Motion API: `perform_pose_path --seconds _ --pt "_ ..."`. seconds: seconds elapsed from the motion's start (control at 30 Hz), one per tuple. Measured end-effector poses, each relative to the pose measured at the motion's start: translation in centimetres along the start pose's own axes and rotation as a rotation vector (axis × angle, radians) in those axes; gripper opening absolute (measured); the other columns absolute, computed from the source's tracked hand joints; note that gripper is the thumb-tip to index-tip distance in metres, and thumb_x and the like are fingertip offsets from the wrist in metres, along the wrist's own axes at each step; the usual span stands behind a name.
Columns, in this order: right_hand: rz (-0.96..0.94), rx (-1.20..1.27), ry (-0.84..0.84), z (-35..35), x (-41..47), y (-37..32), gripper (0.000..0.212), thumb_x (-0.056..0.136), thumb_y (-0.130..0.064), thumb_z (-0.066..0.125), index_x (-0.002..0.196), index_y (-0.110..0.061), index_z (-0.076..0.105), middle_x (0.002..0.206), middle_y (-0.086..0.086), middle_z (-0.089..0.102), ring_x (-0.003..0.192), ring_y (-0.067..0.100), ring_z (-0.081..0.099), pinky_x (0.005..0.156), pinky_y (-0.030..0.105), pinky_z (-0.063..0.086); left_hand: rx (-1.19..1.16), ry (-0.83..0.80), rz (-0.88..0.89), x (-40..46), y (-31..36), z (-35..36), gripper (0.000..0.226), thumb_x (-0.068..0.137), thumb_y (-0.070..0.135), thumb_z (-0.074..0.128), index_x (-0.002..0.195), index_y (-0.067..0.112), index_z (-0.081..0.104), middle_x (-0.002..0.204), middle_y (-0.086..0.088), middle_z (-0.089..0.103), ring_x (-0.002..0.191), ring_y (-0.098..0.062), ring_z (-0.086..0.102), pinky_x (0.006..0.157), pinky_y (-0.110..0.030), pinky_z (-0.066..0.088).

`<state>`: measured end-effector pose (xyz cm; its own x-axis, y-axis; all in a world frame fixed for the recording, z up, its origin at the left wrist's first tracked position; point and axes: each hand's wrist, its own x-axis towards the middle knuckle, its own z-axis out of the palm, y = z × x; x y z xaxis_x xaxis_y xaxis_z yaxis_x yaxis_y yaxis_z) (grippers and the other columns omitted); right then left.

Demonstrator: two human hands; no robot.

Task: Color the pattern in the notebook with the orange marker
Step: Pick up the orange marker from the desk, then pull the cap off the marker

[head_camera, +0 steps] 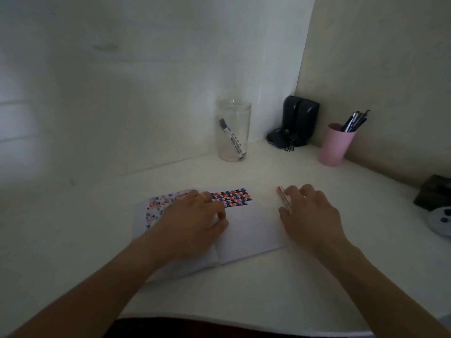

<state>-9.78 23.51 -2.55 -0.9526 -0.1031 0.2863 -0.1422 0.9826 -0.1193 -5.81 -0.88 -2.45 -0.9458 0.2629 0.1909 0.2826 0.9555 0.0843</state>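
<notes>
On the white desk, an open white paper notebook (251, 230) is pinned flat by the left hand (192, 220). Its patterned rows (231, 198) are partly coloured; colouring is paused. Beside the page, the slim orange-tipped marker (284, 198) lies under the right hand (310, 211); whether it is grasped cannot be told.

Bare white desk (219, 293) in front of the open white notebook (249, 230) gives free room; so does the strip btwn notebook and back wall. Back obstacles: clear plastic jar (234, 130) w/ a marker inside, black speakers (299, 120) in the corner, pink cup (335, 146) of pens to the right. Far right edge is crowded by a dark box (433, 192) and a grey round object (440, 222).
</notes>
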Motion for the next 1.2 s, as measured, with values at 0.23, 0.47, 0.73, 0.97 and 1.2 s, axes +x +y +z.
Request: perform_pose_path --seconds 0.23,0.47,0.73,0.97,1.2 --pt "-0.088 -0.073 -0.061 1.1 3.4 -0.8 0.044 0.093 -0.008 0.046 0.135 -0.02 0.048 0.12 0.008 0.059 0.107 0.03 0.059 0.075 0.036 0.047 0.039 0.046 0.065 5.5 -2.9 0.2 0.03 0.101 0.044 0.042 0.111 0.03 0.066 0.11 0.002 0.063 0.101 -0.02 0.058 0.076 -0.034 0.041" --pt "-0.162 0.74 -0.033 0.9 7.0 -4.1 0.038 0.094 -0.012 0.064 0.13 -0.025 0.059 0.103 -0.006 0.068 0.08 0.009 0.066 0.069 0.021 0.054 -0.02 0.165 0.106 8.3 -4.8 1.2 0.031 0.101 0.043 0.043 0.105 0.027 0.069 0.105 0.005 0.066 0.093 -0.016 0.061 0.076 -0.034 0.051" --pt "0.042 1.651 -0.407 2.9 7.8 -3.1 0.032 0.088 0.0 0.067 0.119 -0.007 0.072 0.091 0.006 0.065 0.082 0.017 0.065 0.076 0.027 0.059 -0.038 0.32 0.152 7.0 -5.9 2.6 0.037 0.103 0.046 0.03 0.103 0.031 0.064 0.096 0.012 0.071 0.083 -0.011 0.06 0.075 -0.032 0.047" --pt "0.111 1.625 -0.279 3.1 7.3 -3.6 0.014 0.085 -0.022 0.076 0.085 -0.009 0.071 0.058 0.003 0.057 0.051 0.014 0.049 0.05 0.025 0.041 -0.054 0.403 0.291 6.8 -4.5 1.7 0.056 0.102 0.059 0.026 0.108 0.023 0.07 0.089 0.009 0.073 0.077 -0.013 0.065 0.073 -0.028 0.042" --pt "0.07 1.801 -0.382 3.5 6.6 -4.1 0.024 0.075 -0.02 0.076 0.092 -0.003 0.078 0.076 0.015 0.073 0.064 0.02 0.067 0.064 0.025 0.058 0.039 0.533 0.4 7.1 -3.9 2.0 0.033 0.098 0.045 0.058 0.102 0.015 0.072 0.09 0.001 0.077 0.07 -0.018 0.068 0.071 -0.035 0.051"
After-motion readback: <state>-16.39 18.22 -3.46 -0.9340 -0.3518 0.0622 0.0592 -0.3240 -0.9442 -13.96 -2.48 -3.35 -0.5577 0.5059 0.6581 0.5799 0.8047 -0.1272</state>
